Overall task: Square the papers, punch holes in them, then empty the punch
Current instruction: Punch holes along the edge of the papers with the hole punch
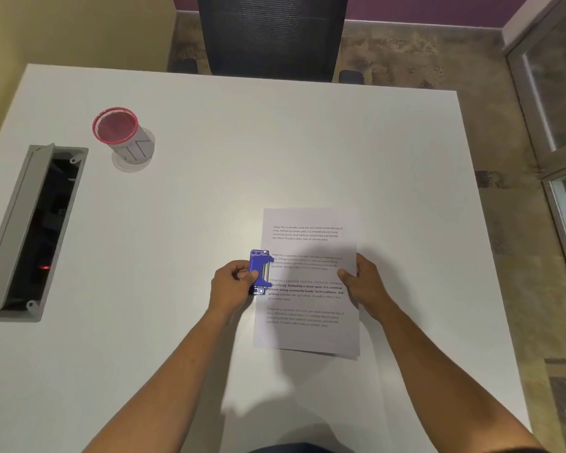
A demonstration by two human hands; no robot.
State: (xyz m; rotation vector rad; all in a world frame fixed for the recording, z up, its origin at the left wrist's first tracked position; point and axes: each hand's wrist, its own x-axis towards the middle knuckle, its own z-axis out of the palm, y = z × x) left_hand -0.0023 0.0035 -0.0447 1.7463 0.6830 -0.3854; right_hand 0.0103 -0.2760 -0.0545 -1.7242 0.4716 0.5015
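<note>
A stack of printed white papers (307, 335) lies on the white table (209, 158), right of centre near me. A small blue hole punch (259, 271) sits against the middle of the stack's left edge, its mouth over the paper. My left hand (231, 282) grips the punch from the left, thumb on its lever. My right hand (361, 282) holds the stack's right edge, thumb on top of the sheets. A lower sheet peeks out slightly at the bottom edge.
A red mesh pen cup (120, 132) stands at the far left of the table. An open grey cable hatch (30, 230) is set into the table's left side. A black mesh chair (272, 34) stands beyond the far edge.
</note>
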